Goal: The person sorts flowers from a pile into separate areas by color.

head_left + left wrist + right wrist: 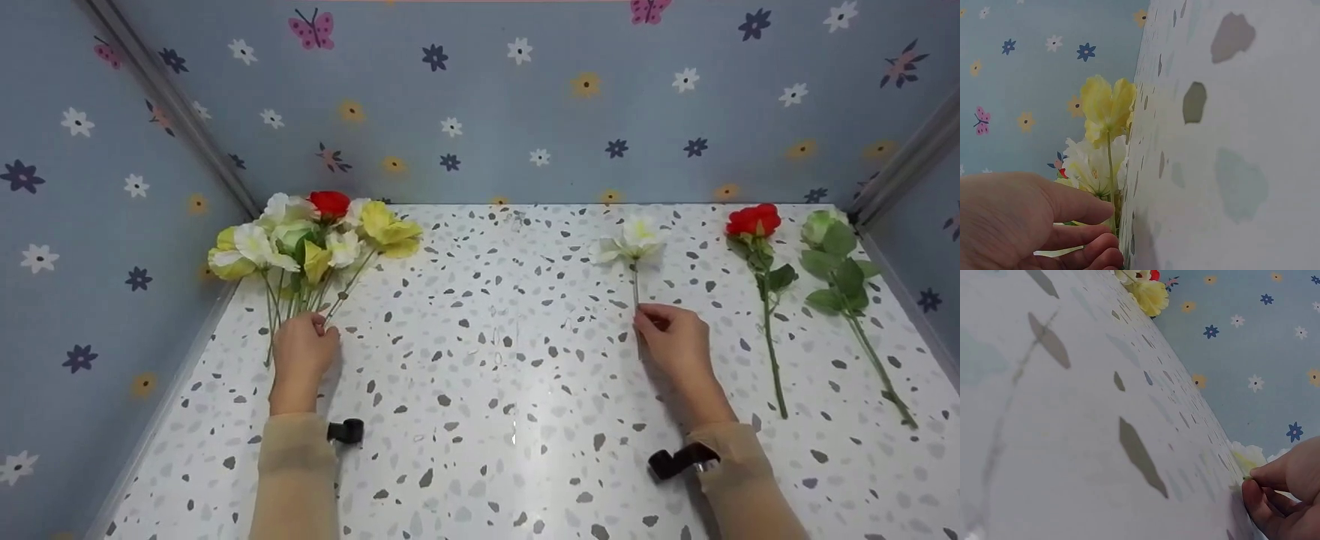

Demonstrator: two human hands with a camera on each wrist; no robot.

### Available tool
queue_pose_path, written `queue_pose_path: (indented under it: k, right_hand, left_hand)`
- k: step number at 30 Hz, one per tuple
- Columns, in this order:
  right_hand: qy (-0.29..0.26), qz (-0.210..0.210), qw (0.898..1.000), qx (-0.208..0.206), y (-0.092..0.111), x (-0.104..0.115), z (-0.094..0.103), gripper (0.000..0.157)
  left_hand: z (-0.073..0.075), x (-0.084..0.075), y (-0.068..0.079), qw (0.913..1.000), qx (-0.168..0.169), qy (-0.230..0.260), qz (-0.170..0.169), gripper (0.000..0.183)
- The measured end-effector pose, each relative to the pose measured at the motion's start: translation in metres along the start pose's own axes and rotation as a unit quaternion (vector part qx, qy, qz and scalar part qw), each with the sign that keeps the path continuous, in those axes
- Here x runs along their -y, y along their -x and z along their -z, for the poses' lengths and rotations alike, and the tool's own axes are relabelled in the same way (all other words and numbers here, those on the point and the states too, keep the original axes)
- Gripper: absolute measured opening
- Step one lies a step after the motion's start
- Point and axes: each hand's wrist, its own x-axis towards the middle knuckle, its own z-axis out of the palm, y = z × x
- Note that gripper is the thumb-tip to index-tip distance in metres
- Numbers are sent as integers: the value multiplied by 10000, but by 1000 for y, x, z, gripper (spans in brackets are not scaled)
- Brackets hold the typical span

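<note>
At the left of the head view, my left hand [306, 346] grips the stems of a bunch of flowers [300, 251] with white, yellow, pale green and red blooms. In the left wrist view, a yellow flower [1105, 107] rises beyond the thumb, and its stem passes behind the fingertips. My right hand [679, 341] pinches the thin stem of a single white flower [636, 238] between thumb and forefinger, bloom pointing away from me. Its petals show partly behind the fingers of the right hand [1280, 492] in the right wrist view.
Right of my right hand lie a red rose [754, 221] and a pale green rose [832, 247] with leafy stems. The speckled white tabletop [480, 375] is bounded by blue flower-patterned panels [517, 105] at the back and both sides.
</note>
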Motion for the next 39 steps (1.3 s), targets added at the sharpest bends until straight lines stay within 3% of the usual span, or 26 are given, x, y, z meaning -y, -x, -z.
queue_pose_path:
  k: [2, 5, 7, 12, 18, 27, 30, 36, 39]
  right_hand:
    - [26, -15, 10000, -1, 0, -1, 0, 29]
    - [78, 29, 10000, -55, 0, -1, 0, 28]
    - [135, 138, 9997, -142, 0, -2, -1, 27]
    - [291, 384, 9982, -344, 1, -3, 1, 24]
    - [387, 430, 9976, -383, 1, -3, 4, 23]
    - [451, 222, 9981, -368, 2, -2, 5, 24]
    - [442, 222, 9981, -363, 1, -2, 6, 24]
    - [415, 218, 9981, -404, 2, -3, 10, 26]
    - [319, 188, 9985, -415, 3, 0, 14, 28]
  left_hand:
    - [7, -13, 8, 9999, -43, 72, 114, 32]
    - [12, -19, 13, 9998, -170, 31, 119, 30]
    - [18, -26, 18, 9998, -83, 67, 189, 30]
    - [21, -28, 19, 9992, 136, -139, 362, 28]
    - [19, -29, 19, 9991, 115, -185, 368, 22]
    - [19, -30, 19, 9996, 123, -243, 46, 22]
    - [21, -32, 20, 9998, 137, -135, 65, 23]
    - [28, -45, 21, 9977, 414, 294, 451, 25]
    - [31, -53, 22, 9973, 392, 442, 441, 24]
